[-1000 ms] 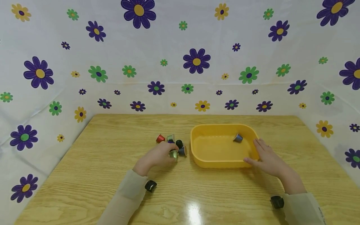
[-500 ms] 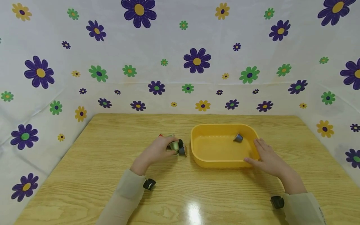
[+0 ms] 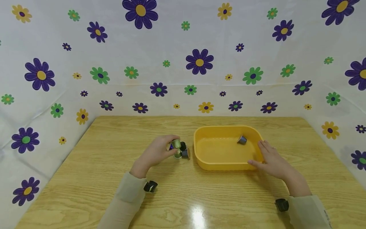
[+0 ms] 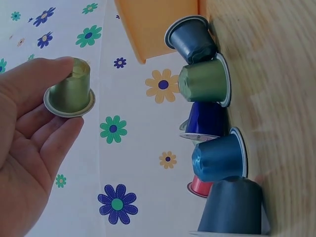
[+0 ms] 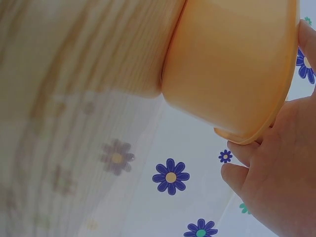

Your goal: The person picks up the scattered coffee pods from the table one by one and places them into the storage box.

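My left hand (image 3: 155, 151) pinches a light green coffee capsule (image 4: 71, 91) between thumb and fingers, above the capsule cluster; its rimmed end faces down in the left wrist view. Below it, several capsules lie close together: another green one (image 4: 205, 81), a dark grey-blue one (image 4: 191, 39), a purple-blue one (image 4: 203, 118), a blue one (image 4: 219, 157), a dark teal one (image 4: 232, 207) and a partly hidden red one (image 4: 201, 185). With fairly straight fingers, my right hand (image 3: 274, 163) touches the right end of the yellow bin (image 3: 223, 166), thumb at its front rim.
Inside the bin, a single grey-blue capsule (image 3: 242, 140) lies on its side near the back right. Bin and cluster stand close together on the wooden table (image 3: 100, 178). A flower-patterned white cloth (image 3: 114, 57) hangs behind the table and along its sides.
The left hand has lifted a green capsule off the cluster and moved slightly back, uncovering another green capsule. My right hand and the bin have stayed put.
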A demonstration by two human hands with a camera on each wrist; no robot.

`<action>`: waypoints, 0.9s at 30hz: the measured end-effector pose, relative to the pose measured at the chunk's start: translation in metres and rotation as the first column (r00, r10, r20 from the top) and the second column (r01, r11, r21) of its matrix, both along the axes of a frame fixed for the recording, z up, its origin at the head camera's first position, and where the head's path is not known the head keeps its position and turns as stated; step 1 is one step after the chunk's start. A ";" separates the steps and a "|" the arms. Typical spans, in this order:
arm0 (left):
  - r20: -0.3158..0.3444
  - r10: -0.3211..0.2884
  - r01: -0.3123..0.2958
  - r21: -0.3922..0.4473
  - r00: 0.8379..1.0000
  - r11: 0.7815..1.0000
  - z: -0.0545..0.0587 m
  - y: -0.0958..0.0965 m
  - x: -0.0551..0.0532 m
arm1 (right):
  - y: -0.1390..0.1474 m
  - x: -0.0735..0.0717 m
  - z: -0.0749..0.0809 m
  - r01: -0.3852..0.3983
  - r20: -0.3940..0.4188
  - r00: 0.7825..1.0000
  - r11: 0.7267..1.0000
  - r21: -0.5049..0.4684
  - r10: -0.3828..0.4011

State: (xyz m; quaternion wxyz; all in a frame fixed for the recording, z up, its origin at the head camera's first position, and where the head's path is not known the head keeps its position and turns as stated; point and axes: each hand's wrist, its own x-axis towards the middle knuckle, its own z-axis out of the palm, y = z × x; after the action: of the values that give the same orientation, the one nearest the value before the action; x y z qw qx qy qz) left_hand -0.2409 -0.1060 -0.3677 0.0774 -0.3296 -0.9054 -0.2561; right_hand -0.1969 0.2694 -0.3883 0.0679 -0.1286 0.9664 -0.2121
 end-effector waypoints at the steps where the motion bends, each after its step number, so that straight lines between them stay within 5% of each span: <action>1: -0.007 -0.001 0.001 0.000 1.000 1.000 0.000 0.000 0.000 | 0.000 0.000 0.000 0.000 0.002 1.000 1.000 -0.001 0.000; 27: -0.063 -0.092 0.090 -0.027 0.994 0.996 -0.003 0.027 -0.012 | 0.001 -0.001 -0.001 0.008 -0.009 1.000 1.000 0.015 -0.008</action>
State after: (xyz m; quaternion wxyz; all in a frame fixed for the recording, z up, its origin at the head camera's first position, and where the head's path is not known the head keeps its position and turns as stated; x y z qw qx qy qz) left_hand -0.2530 -0.0786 -0.3711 0.0905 -0.3795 -0.8896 -0.2376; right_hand -0.1978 0.2706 -0.3890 0.0636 -0.1253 0.9687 -0.2048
